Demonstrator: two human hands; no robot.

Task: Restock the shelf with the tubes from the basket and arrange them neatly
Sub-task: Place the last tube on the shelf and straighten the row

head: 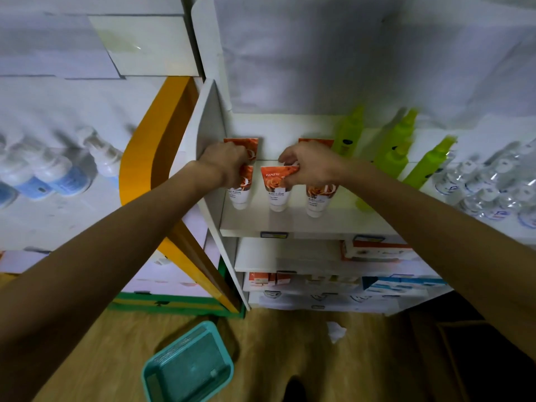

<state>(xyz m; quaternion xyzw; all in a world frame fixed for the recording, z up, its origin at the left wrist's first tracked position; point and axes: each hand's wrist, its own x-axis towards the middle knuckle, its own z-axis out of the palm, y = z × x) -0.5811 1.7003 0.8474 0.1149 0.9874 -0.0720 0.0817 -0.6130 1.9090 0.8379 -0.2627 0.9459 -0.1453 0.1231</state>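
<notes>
Several orange-and-white tubes stand cap-down in two rows at the left end of the white shelf (293,224). My left hand (227,162) grips the front left tube (242,192). My right hand (311,166) rests over the top of the front right tube (317,200), its fingertips touching the crimped edge of the front middle tube (277,188). Two more tubes stand behind, a back left tube (249,145) and a back right tube (317,142), partly hidden by my hands. The teal basket (188,365) lies on the wooden floor below and looks empty.
Green spray bottles (398,146) stand to the right of the tubes, then clear bottles (487,184). Lower shelves hold boxes (377,250). A white side panel (210,120) bounds the shelf on the left. A crumpled white scrap (336,330) lies on the floor.
</notes>
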